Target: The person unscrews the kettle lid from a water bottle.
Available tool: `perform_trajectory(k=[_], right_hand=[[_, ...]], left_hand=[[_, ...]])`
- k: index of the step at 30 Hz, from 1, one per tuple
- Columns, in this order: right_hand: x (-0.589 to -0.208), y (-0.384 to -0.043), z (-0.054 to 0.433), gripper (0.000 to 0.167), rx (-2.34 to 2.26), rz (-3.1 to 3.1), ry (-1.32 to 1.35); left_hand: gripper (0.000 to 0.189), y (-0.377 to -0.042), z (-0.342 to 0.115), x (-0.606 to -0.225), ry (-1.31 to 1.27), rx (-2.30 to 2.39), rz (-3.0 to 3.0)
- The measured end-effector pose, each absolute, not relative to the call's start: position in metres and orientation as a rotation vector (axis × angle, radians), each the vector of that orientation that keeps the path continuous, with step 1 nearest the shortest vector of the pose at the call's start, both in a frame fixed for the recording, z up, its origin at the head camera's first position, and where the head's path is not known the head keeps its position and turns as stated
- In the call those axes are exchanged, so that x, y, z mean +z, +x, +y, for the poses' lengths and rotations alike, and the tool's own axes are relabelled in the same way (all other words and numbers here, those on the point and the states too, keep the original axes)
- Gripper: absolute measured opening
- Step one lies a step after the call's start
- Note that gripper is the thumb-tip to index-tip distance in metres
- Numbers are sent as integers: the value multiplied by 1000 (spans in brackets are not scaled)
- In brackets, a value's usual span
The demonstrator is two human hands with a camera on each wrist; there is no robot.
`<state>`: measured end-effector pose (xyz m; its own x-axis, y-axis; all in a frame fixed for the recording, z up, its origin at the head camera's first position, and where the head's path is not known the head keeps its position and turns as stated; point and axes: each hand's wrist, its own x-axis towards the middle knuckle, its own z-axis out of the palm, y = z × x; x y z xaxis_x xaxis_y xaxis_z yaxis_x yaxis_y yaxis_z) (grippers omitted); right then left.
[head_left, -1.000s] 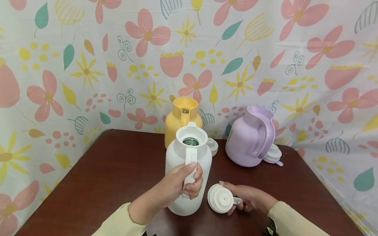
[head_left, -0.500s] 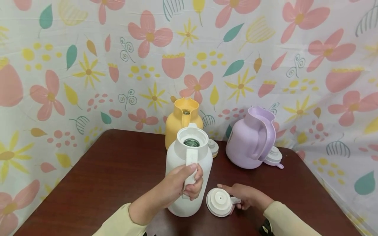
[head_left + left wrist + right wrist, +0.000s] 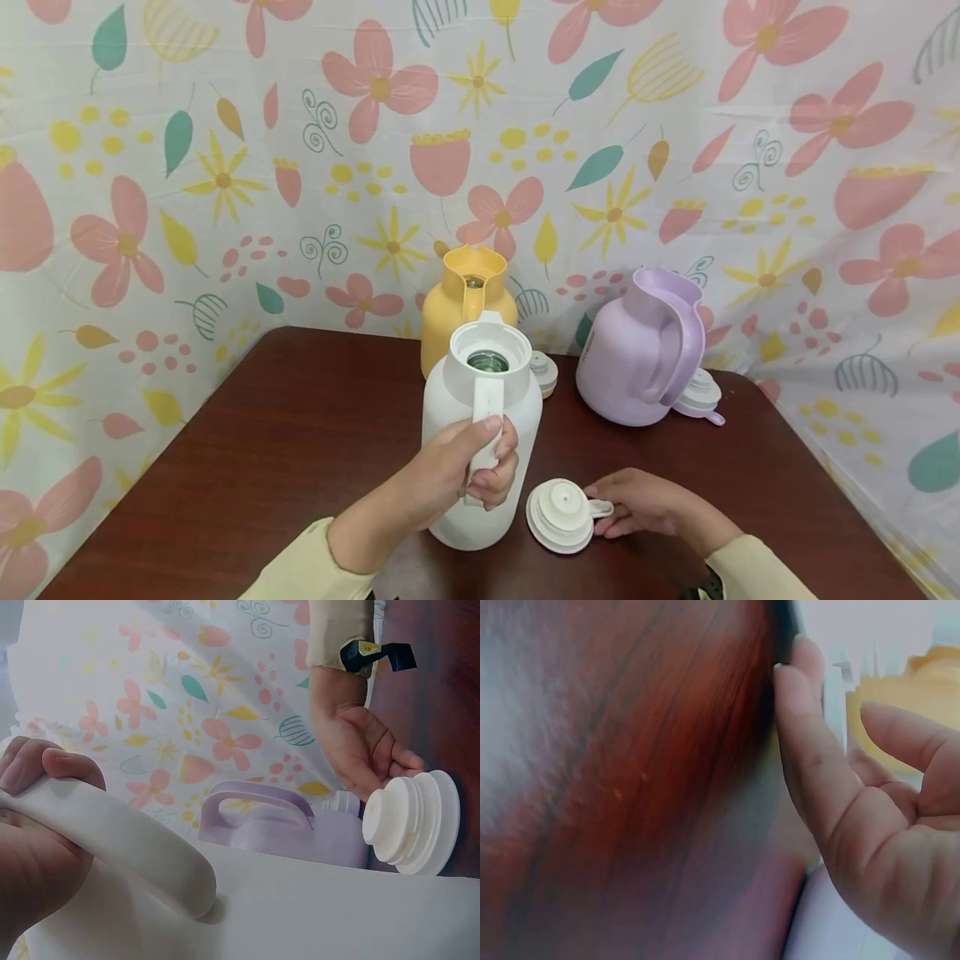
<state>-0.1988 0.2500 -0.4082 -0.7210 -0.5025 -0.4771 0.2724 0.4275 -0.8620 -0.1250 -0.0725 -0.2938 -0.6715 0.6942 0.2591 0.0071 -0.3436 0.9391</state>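
Note:
In the head view my left hand (image 3: 457, 467) grips the handle (image 3: 488, 400) of a white thermos jug (image 3: 450, 425), which stands on the table. The jug's mouth is uncovered and shows a shiny greenish inner liner. To its right a white lid (image 3: 561, 515) lies with its stepped plug side up and its tab pointing right. My right hand (image 3: 639, 502) is right at that tab, fingers fairly straight and loose. The left wrist view shows the right palm (image 3: 367, 742) turned up beside the lid (image 3: 412, 825). Extended fingers (image 3: 810, 750) show low over the wood in the right wrist view.
Behind the white jug stands a yellow thermos jug (image 3: 442, 325), with a grey and yellow lid (image 3: 543, 373) beside it. A lilac thermos jug (image 3: 618, 358) stands at the back right, its lid (image 3: 699, 392) partly behind it. Floral cloth (image 3: 300, 125) hangs behind the dark wooden table (image 3: 300, 425).
The white lid has come down onto the table, shifting slightly. My right hand has loosened from its tab and drawn a little to the right. The left hand and white jug stay put.

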Motion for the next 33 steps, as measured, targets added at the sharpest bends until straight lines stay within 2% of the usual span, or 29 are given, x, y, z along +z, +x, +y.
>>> perform_trajectory(k=[4,9,14,19,33], right_hand=[[-410,-195,258,48,-1393,2000,-272],[-412,-182,259,58,-1318,2233,-497],[-415,-172,253,74,-1186,2410,-712],[-419,-166,245,86,-1045,2573,-765],[-420,-167,234,77,-1048,2620,-741]], left_hand=[[35,-125,-72,-294,925,2065,1434],[35,-125,-72,-294,927,2067,1423],[36,-125,-72,-294,927,2066,1430],[37,-125,-72,-296,929,2083,1423],[38,-121,-67,-299,942,2138,1601]])
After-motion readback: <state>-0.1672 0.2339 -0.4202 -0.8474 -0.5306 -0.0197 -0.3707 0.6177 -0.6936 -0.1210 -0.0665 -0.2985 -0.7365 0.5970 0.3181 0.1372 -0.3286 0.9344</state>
